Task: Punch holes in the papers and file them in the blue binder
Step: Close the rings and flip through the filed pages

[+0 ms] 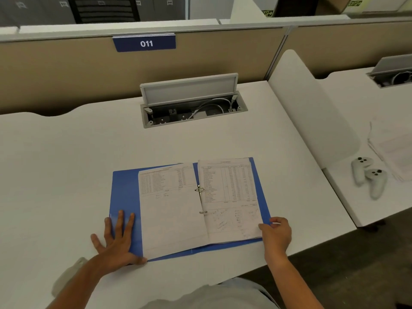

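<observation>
Two white controllers [369,175], open cable box [194,108]

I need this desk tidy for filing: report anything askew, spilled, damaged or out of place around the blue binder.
Nothing is spilled or torn. The blue binder lies open, turned slightly off square to the desk edge. Behind it the cable hatch stands open, with a white cable looped inside.

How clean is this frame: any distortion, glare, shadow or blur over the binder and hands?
Head view: the wide-angle lens bows the partition top. The light is soft and even, with only faint shadows under the left hand and right hand. There is no glare on the blue binder. Print on the papers is too soft to read. The white controllers at the right look washed out.
</observation>
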The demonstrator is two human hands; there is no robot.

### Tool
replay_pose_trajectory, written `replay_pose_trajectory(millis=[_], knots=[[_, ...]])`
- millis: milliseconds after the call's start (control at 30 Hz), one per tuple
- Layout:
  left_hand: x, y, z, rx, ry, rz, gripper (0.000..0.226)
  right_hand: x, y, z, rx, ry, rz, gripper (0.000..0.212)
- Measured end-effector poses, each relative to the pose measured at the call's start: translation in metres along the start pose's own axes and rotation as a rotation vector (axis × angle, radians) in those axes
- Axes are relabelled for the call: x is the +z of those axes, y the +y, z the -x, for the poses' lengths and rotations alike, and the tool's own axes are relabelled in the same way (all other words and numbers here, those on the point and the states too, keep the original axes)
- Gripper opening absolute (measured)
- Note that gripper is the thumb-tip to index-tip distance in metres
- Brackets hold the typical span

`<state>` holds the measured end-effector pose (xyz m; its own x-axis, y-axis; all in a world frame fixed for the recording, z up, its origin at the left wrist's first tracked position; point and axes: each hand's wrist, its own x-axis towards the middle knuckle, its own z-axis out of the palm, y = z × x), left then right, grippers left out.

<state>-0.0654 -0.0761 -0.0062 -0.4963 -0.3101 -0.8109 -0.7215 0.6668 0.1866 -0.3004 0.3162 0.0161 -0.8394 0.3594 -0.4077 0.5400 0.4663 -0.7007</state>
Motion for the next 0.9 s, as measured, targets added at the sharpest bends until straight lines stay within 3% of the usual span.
replay_pose_trajectory(millis=[267, 400, 500, 600, 767, 833, 900], knots=[[0.007, -0.007, -0.010, 0.003, 0.013, 0.015, 0.168, -0.014, -0.010, 0.017, -0.008, -0.014, -0.113, 0.029], [0.008, -0.009, -0.013, 0.005, 0.015, 0.019, 0.168, -0.006, -0.039, 0.052, -0.266, -0.062, -0.086, 0.032], [0.008, -0.009, -0.012, 0.009, 0.019, 0.006, 0.167, 0.014, -0.071, 0.096, -0.541, -0.259, -0.062, 0.039], [0.006, -0.006, -0.009, 0.013, 0.020, 0.011, 0.168, 0.046, -0.086, 0.144, -0.720, -0.562, -0.098, 0.028], [0.002, -0.003, -0.001, 0.023, 0.024, 0.027, 0.170, 0.087, -0.074, 0.200, -0.823, -0.995, -0.049, 0.016], [0.001, -0.003, 0.002, 0.035, 0.027, 0.029, 0.172, 0.088, -0.069, 0.198, -0.778, -1.024, -0.070, 0.014], [0.001, -0.003, 0.003, 0.050, 0.026, 0.035, 0.175, 0.081, -0.069, 0.179, -0.674, -0.890, -0.153, 0.015]])
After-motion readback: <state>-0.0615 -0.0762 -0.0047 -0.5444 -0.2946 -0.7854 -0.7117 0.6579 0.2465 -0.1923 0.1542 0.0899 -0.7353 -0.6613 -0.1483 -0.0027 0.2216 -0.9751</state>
